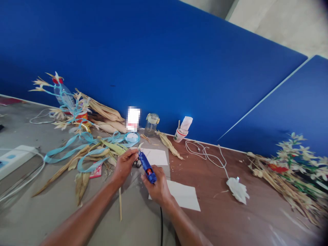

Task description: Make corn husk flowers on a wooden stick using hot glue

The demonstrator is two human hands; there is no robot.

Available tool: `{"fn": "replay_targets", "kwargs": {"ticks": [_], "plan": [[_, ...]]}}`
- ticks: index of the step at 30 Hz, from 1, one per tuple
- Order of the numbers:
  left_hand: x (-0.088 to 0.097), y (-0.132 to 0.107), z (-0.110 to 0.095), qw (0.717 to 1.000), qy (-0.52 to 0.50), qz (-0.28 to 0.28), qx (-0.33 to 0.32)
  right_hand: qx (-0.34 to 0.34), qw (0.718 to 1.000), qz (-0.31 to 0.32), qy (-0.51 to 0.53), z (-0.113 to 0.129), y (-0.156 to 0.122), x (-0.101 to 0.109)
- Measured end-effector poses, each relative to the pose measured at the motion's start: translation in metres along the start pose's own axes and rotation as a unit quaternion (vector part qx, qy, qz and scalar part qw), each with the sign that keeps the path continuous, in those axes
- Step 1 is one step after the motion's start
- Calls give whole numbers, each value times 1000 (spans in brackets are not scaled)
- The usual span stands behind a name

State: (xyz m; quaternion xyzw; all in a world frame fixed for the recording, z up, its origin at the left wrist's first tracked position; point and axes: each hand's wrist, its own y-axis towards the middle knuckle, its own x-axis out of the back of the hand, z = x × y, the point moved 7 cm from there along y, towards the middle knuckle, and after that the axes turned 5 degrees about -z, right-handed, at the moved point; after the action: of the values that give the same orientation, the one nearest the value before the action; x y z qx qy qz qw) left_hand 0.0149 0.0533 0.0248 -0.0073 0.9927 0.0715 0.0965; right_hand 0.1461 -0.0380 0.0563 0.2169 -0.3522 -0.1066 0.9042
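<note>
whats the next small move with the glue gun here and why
Probably a gentle squeeze of the trigger to lay a small dab of glue. The right hand grips the blue glue gun, and its nozzle points right at the husk piece pinched by the left hand, so the two look lined up.

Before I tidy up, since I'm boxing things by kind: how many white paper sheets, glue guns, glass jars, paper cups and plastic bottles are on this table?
white paper sheets: 2
glue gun, held in the right hand: 1
glass jar: 1
paper cup: 1
plastic bottle: 1
Total: 6
</note>
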Motion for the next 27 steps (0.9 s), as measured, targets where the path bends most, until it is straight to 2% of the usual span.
{"fn": "replay_targets", "kwargs": {"ticks": [17,24,27], "plan": [[2,1,3,1000,15,-2,-20,25,1000,-7,-12,4,-1,2],[3,2,0,999,32,-20,3,41,999,-13,15,8,-1,13],[4,1,-1,999,29,-30,3,48,998,-20,-22,6,-1,19]]}}
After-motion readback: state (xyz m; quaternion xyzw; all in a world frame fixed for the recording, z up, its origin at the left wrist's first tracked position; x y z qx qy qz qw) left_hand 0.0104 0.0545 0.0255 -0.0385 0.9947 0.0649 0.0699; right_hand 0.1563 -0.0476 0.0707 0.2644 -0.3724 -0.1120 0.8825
